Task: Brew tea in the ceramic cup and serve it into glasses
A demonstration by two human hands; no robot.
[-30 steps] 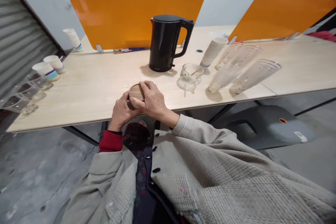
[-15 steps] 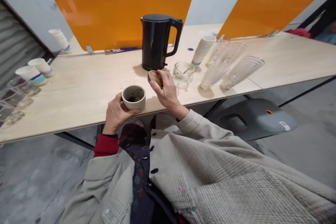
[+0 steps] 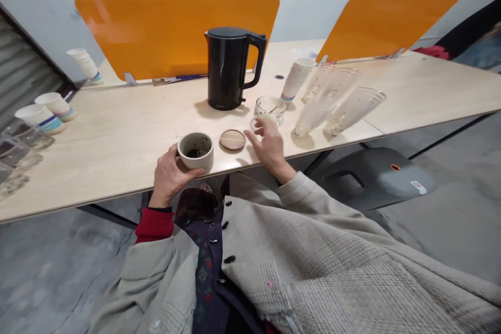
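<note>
Far out to the left of our left hand, we see a few clear glass tumblers near the table's edge, and just beyond them two paper cups lie on their sides, with a stack of paper cups further back by the orange divider. All of these sit well away from our hands, as if set aside in groups.

Our left hand curls around the ceramic cup, the palm against its side and the thumb and fingers wrapped about it. The cup stands near the front edge of the wooden table, close to our body, which seems to keep it steady and within easy reach. Dark grounds show inside it, and its mouth is uncovered.

Just to the right of the cup, between our two hands, the wooden disc lies flat on the table. It looks about as wide as the cup's mouth, so it probably serves as a lid.

Our right hand is open, its fingers spread and holding nothing, and it hangs closest to the wooden disc and the small glass cup. Behind them stands the black kettle, its handle turned toward our right. Further right, a paper cup stack and two long glass stacks lie tilted on the table.
</note>
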